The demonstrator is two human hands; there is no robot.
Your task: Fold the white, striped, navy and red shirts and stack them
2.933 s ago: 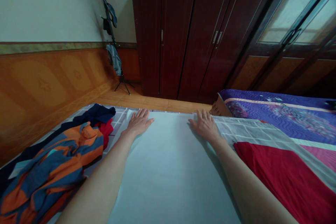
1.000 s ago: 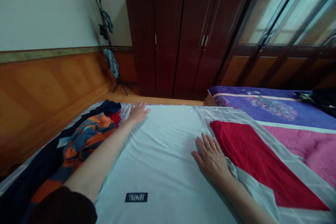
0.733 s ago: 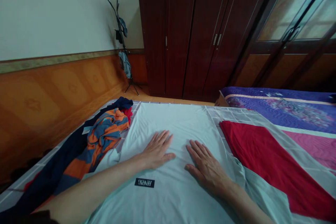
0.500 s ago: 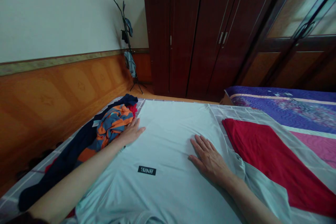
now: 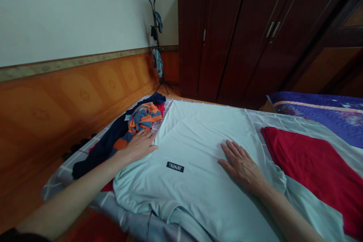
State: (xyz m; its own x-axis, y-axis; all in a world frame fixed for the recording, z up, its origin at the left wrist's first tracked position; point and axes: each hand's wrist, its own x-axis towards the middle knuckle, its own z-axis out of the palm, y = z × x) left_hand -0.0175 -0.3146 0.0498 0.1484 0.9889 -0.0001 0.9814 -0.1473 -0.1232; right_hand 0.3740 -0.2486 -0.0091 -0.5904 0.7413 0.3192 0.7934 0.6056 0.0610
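Observation:
A pale mint shirt [image 5: 198, 132] with a small black label lies spread over the bed, its collar toward me and its fabric lightly wrinkled. My left hand [image 5: 141, 145] rests flat at the shirt's left edge, fingers extended, beside an orange and grey striped garment [image 5: 143, 117]. On the right half of the shirt, my right hand [image 5: 242, 166] lies palm down with its fingers spread. Neither hand grips anything.
Navy clothing [image 5: 104, 149] is heaped along the bed's left side. A red folded garment [image 5: 314, 162] lies at the right. Beyond the bed stand a coat rack [image 5: 157, 41] and a dark wardrobe [image 5: 227, 34]; a purple-covered bed [image 5: 326, 111] is at the far right.
The view has turned left, so the scene sits farther right. My left hand has slid slightly toward me along the shirt's edge. My right hand stays flat on the shirt.

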